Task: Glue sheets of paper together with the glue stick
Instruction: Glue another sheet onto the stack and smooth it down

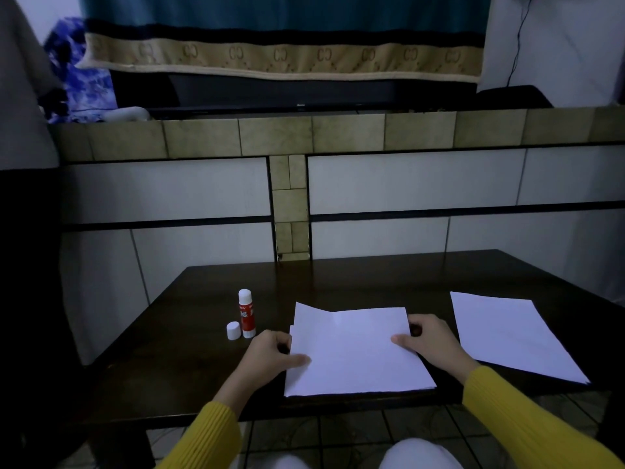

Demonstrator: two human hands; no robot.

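A white sheet (355, 350) lies on a dark table (189, 367) near its front edge, with another sheet's edge showing under its left side. My left hand (270, 353) pinches the sheet's left edge, thumb on top. My right hand (429, 340) pinches the right edge the same way. A red and white glue stick (246, 314) stands upright to the left of the sheets, apart from both hands. Its white cap (233, 330) sits beside it on the table.
A second white sheet (510, 333) lies alone at the right of the table. A tiled wall unit (291, 137) rises behind the table's far edge. My knees (419, 455) show below the front edge.
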